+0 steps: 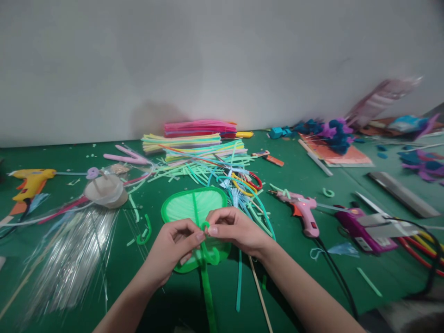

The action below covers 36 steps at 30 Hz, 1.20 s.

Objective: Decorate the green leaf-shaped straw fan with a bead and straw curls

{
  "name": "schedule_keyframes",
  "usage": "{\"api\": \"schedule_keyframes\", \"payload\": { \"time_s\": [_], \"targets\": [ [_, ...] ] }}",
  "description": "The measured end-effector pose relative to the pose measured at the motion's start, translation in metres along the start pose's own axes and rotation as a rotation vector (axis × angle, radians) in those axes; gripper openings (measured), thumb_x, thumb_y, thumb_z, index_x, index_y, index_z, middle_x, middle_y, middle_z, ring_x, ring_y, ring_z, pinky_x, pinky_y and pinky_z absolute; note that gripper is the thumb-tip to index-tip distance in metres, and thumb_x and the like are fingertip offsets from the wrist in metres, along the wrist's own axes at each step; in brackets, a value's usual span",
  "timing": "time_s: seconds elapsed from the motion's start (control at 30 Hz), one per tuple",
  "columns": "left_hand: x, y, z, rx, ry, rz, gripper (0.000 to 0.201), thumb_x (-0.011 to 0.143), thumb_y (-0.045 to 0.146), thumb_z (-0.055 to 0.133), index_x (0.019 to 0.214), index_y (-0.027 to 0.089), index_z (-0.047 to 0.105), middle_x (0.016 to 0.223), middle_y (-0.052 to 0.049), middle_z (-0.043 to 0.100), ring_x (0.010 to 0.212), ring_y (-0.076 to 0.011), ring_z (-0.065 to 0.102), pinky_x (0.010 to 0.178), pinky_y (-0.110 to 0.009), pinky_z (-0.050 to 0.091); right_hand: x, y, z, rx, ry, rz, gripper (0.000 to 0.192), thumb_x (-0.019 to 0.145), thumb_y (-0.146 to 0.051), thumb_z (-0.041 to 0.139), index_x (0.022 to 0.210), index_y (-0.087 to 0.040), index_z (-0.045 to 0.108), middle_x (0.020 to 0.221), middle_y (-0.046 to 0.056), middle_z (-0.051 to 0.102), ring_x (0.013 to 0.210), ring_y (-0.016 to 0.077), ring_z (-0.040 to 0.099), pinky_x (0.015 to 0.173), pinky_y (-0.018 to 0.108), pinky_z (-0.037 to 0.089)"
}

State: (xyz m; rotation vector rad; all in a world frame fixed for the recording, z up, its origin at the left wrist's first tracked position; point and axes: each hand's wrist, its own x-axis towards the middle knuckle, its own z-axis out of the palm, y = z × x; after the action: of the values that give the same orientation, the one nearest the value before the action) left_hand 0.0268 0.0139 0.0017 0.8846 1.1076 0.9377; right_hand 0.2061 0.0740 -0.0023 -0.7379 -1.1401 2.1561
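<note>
My left hand (175,247) and my right hand (239,229) meet in the middle, both closed in a pinch. Between their fingertips is a short, curled green pipe cleaner (206,225). Directly beneath lies a large light-green leaf (173,208) with a darker fuzzy rim and midrib, partly covered by my hands. Its green stem (207,296) runs down toward me. Another curled green piece (210,254) shows on the leaf just below my fingers. A wooden stick (260,293) and a teal pipe cleaner (239,282) lie to the right of the stem.
Bundles of pastel pipe cleaners (204,144) lie by the wall. A pink glue gun (305,210) and scissors (373,203) are at right, a yellow glue gun (31,181) at left. A plastic cup (106,192) stands beyond clear wrappers (74,259). The table (298,286) is green.
</note>
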Motion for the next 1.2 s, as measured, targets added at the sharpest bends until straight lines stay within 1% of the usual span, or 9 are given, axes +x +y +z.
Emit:
{"api": "schedule_keyframes", "payload": {
  "time_s": [0.13,0.27,0.43,0.6,0.77,0.93,1.03,1.13,1.2],
  "targets": [
    [0.000,0.001,0.002,-0.039,0.026,0.000,0.033,0.075,0.041,0.077,0.068,0.014,0.060,0.054,0.006,0.048,0.040,-0.0011,0.033,0.037,-0.015,0.019,0.002,0.003,0.004,-0.023,0.047,-0.135,0.022,0.063,-0.029,0.087,0.069,-0.016,0.071,0.067,-0.003,0.060,0.058,0.0061,0.044,0.053,0.021,0.029],
    [0.001,0.001,-0.001,-0.005,0.076,0.068,0.032,0.078,0.042,0.074,0.070,0.014,0.060,0.054,0.007,0.045,0.041,-0.0013,0.032,0.039,-0.015,0.021,0.002,0.002,0.001,-0.042,0.047,-0.073,0.026,0.068,-0.038,0.084,0.072,-0.015,0.072,0.068,-0.002,0.063,0.052,0.0048,0.040,0.048,0.021,0.027],
    [0.002,0.001,-0.007,0.037,0.104,0.106,0.032,0.078,0.043,0.073,0.071,0.016,0.058,0.054,0.008,0.042,0.042,-0.0024,0.032,0.040,-0.016,0.021,0.003,0.000,-0.004,-0.106,0.060,-0.021,0.044,0.082,-0.057,0.065,0.076,-0.014,0.071,0.074,0.003,0.065,0.052,0.0061,0.041,0.043,0.020,0.026],
    [0.002,0.000,-0.006,0.069,0.117,0.107,0.033,0.077,0.044,0.074,0.071,0.016,0.058,0.051,0.008,0.040,0.043,-0.0031,0.031,0.040,-0.017,0.021,0.004,0.000,-0.005,-0.176,0.099,-0.062,0.042,0.080,-0.056,0.068,0.076,-0.014,0.069,0.070,0.000,0.063,0.051,0.0055,0.042,0.045,0.020,0.030],
    [0.003,0.000,-0.001,0.054,0.073,0.078,0.035,0.077,0.047,0.073,0.071,0.015,0.058,0.052,0.008,0.042,0.042,-0.0028,0.030,0.040,-0.017,0.020,0.004,-0.002,-0.004,-0.059,0.055,0.012,0.034,0.073,-0.046,0.079,0.077,-0.014,0.070,0.069,-0.001,0.062,0.050,0.0043,0.039,0.043,0.018,0.025],
    [0.003,0.000,0.000,0.080,0.017,0.042,0.033,0.077,0.045,0.074,0.072,0.015,0.059,0.052,0.008,0.043,0.042,-0.0028,0.033,0.041,-0.017,0.020,0.003,-0.005,-0.004,0.113,0.078,0.084,0.030,0.066,-0.039,0.085,0.073,-0.014,0.069,0.070,0.001,0.064,0.052,0.0045,0.042,0.040,0.016,0.022],
    [0.002,0.000,0.000,0.068,0.004,0.038,0.031,0.078,0.043,0.073,0.072,0.015,0.060,0.053,0.007,0.044,0.043,-0.0026,0.033,0.041,-0.016,0.021,0.002,-0.007,-0.004,0.143,0.006,0.171,0.032,0.068,-0.041,0.083,0.071,-0.012,0.068,0.067,0.001,0.062,0.051,0.0042,0.043,0.037,0.015,0.019],
    [0.001,0.000,-0.001,0.035,-0.055,0.016,0.029,0.078,0.041,0.074,0.074,0.015,0.062,0.055,0.006,0.047,0.043,-0.0024,0.033,0.041,-0.016,0.022,0.002,-0.007,-0.005,0.164,-0.079,0.237,0.040,0.073,-0.048,0.078,0.068,-0.010,0.066,0.065,0.001,0.059,0.048,0.0034,0.041,0.036,0.015,0.015],
    [0.000,0.000,0.000,0.022,-0.087,0.009,0.028,0.078,0.040,0.074,0.073,0.015,0.064,0.058,0.005,0.050,0.044,-0.0022,0.033,0.041,-0.016,0.022,0.002,-0.007,-0.006,0.170,-0.121,0.253,0.040,0.074,-0.048,0.077,0.070,-0.010,0.067,0.064,0.000,0.058,0.047,0.0029,0.038,0.036,0.015,0.014]
  ]
}}
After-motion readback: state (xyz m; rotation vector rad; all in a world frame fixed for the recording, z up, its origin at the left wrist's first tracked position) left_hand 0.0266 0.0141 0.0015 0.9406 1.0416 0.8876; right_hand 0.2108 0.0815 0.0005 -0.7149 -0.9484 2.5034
